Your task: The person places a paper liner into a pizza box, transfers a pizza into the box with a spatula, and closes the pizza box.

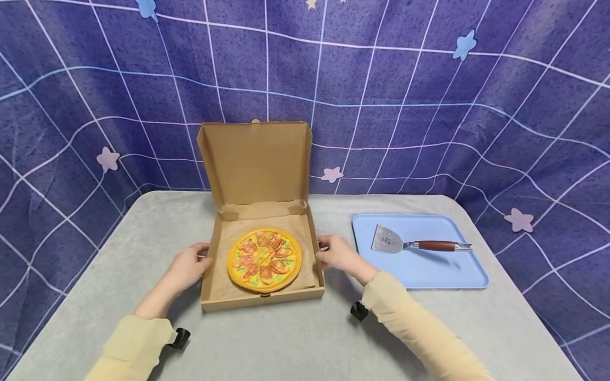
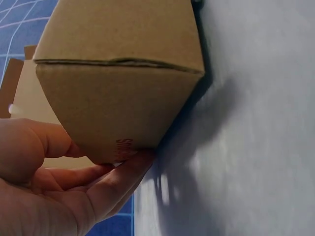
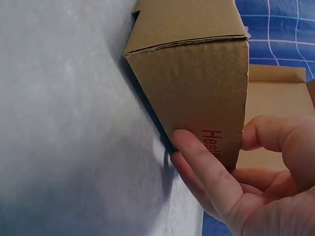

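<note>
A brown cardboard pizza box (image 1: 238, 304) stands on the table with its lid (image 1: 257, 166) raised upright at the back. Inside lies a round pizza (image 1: 264, 256) with a golden crust and reddish toppings. My left hand (image 1: 185, 269) grips the box's left side wall, thumb at the top edge and fingers against the outside. On the opposite wall, my right hand (image 1: 339, 255) holds the same way; red lettering shows beside its fingers (image 3: 209, 172) in the right wrist view. Some left fingertips are hidden under the box side in the left wrist view.
On the right, a light blue tray (image 1: 419, 275) carries a spatula with a metal blade (image 1: 387, 239) and a brown handle (image 1: 436, 245). A grey cloth covers the table (image 1: 286, 349). Behind it hangs a blue curtain (image 1: 362, 106) with grid lines and stars.
</note>
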`<state>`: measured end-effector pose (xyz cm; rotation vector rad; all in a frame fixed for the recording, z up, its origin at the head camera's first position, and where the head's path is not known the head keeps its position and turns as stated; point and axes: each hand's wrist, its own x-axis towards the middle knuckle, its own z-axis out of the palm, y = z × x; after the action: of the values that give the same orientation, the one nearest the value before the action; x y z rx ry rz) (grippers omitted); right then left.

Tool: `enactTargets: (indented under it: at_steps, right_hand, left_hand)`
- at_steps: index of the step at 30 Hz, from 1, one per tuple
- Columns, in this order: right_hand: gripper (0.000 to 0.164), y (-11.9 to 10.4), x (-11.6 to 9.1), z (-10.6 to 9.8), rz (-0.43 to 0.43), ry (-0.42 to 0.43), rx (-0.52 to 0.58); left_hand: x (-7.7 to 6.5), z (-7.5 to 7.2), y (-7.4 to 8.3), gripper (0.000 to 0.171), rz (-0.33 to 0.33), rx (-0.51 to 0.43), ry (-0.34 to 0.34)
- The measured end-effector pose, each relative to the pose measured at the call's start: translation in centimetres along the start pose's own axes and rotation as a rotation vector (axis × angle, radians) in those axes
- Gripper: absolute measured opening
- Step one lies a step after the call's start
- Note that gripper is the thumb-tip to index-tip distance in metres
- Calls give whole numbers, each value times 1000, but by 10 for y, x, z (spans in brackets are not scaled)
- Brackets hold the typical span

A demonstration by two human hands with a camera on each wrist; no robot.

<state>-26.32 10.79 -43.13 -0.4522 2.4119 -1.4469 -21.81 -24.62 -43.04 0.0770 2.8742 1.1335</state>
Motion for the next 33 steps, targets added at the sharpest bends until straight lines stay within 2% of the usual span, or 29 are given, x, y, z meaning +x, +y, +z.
enactTargets:
  at_steps: [6,18,26,33]
  right_hand:
    - [55,4,-10,-10,-31,6,-44]
    - [58,15,-24,-21,11,35,-65]
    - [56,23,-32,-27,27,51,-28]
    - [57,24,-35,-30,25,32,-8]
  left_hand:
    - [2,10,6,44,21,-30,3]
    - [6,23,18,44,-1,-33,-24]
    - [10,30,24,45,14,-53,-41]
    - [11,30,25,45,15,-58,-31]
